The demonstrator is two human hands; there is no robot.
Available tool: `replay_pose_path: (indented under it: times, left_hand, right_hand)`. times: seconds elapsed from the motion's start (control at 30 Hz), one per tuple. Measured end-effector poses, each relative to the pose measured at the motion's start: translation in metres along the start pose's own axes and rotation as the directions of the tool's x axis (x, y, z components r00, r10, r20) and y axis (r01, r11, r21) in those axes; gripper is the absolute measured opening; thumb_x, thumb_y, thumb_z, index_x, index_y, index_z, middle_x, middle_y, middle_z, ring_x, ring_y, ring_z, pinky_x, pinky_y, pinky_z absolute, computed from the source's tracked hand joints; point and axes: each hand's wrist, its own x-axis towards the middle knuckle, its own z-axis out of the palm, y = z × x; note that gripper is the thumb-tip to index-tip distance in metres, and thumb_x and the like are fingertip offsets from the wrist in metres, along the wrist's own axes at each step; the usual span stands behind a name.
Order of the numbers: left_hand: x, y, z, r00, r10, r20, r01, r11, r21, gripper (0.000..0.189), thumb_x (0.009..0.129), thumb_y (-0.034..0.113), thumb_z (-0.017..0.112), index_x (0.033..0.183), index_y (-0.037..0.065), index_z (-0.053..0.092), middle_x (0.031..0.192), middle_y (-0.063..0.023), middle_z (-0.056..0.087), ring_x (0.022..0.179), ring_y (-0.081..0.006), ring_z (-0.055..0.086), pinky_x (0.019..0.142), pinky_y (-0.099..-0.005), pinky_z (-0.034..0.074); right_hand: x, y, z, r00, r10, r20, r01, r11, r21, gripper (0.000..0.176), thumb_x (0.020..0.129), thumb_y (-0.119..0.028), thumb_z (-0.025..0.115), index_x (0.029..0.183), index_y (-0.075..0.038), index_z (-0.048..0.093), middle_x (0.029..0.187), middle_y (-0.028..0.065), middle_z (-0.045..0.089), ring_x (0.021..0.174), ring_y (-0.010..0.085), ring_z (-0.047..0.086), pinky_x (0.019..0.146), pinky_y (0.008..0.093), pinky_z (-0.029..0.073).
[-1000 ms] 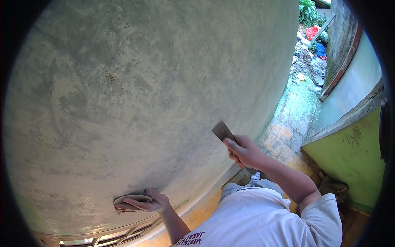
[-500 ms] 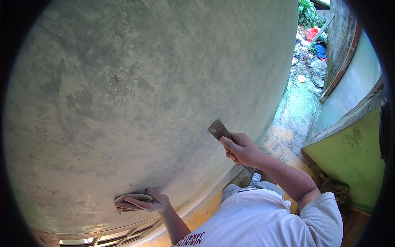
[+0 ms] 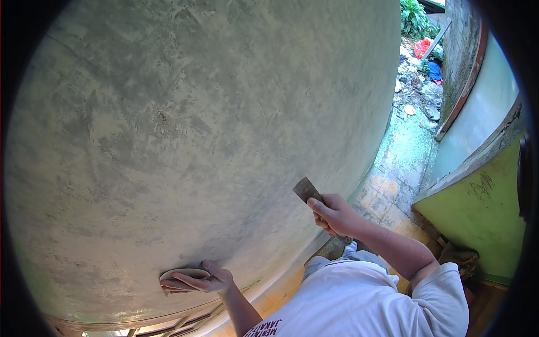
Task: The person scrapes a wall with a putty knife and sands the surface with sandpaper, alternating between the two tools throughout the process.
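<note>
A grey-green plastered wall (image 3: pixel 185 140) fills most of the view. My right hand (image 3: pixel 334 214) grips a flat metal scraper (image 3: pixel 306 189), its blade pointing up and left against the wall. Low on the wall, my left hand (image 3: pixel 203 279) holds a shallow round dish (image 3: pixel 181 273) close against the plaster. Both arms reach out from my white shirt at the bottom.
A narrow tiled alley (image 3: pixel 396 168) runs away on the right, ending in rubbish and plants (image 3: pixel 421 50). A green low wall (image 3: pixel 483 202) borders the alley on the right. A window grille (image 3: pixel 163 326) shows at the bottom edge.
My right hand with the scraper has dropped lower along the wall and shifted slightly right. My left hand with the dish has stayed nearly still; the view has tilted a little.
</note>
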Motion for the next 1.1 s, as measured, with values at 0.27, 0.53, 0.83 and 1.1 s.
replay_pose_path:
  times: [0.27, 0.53, 0.83, 1.1]
  left_hand:
    - [-0.001, 0.001, -0.001, 1.0, -0.007, 0.0, 0.007, 1.0, 0.007, 0.066, 0.091, 0.04, 0.047, 0.142, 0.003, 0.028, 0.15, -0.021, 0.017, 0.139, -0.0401, 0.01, 0.11, -0.0557, 0.006]
    - [-0.003, -0.002, -0.002, 0.999, 0.011, 0.036, -0.011, 1.0, -0.006, 0.066, 0.091, 0.035, 0.047, 0.142, 0.0, 0.025, 0.149, -0.027, 0.011, 0.139, -0.0415, 0.007, 0.108, -0.0578, -0.001]
    - [-0.001, 0.002, -0.002, 0.999, -0.02, 0.037, 0.02, 1.0, 0.0, 0.067, 0.092, 0.038, 0.047, 0.142, 0.0, 0.025, 0.149, -0.0272, 0.01, 0.139, -0.0421, 0.006, 0.108, -0.0578, -0.001]
    - [0.0, 0.003, -0.001, 1.0, -0.009, 0.004, 0.009, 1.0, 0.022, 0.066, 0.092, 0.039, 0.047, 0.141, 0.0, 0.028, 0.149, -0.0249, 0.015, 0.138, -0.0417, 0.011, 0.109, -0.0574, 0.005]
  right_hand:
    - [0.012, -0.011, 0.003, 0.998, -0.058, -0.009, 0.058, 0.997, -0.048, 0.041, 0.096, -0.04, 0.044, 0.07, -0.008, 0.044, 0.053, -0.0018, 0.042, 0.039, 0.0065, 0.038, 0.037, 0.0243, 0.036]
    - [0.003, 0.019, 0.005, 0.996, 0.041, 0.085, -0.038, 0.999, -0.034, 0.04, 0.096, -0.039, 0.044, 0.072, -0.007, 0.046, 0.053, -0.0022, 0.042, 0.041, 0.0062, 0.04, 0.038, 0.0242, 0.037]
    - [-0.004, -0.035, 0.036, 0.99, -0.068, 0.12, 0.064, 0.997, 0.044, 0.038, 0.097, -0.037, 0.041, 0.076, -0.006, 0.046, 0.055, -0.0012, 0.043, 0.042, 0.0069, 0.042, 0.038, 0.0242, 0.038]
    - [-0.001, -0.045, 0.036, 0.99, -0.112, 0.088, 0.106, 0.992, 0.074, 0.037, 0.098, -0.035, 0.041, 0.076, -0.005, 0.044, 0.056, -0.0003, 0.043, 0.041, 0.0074, 0.042, 0.038, 0.0241, 0.039]
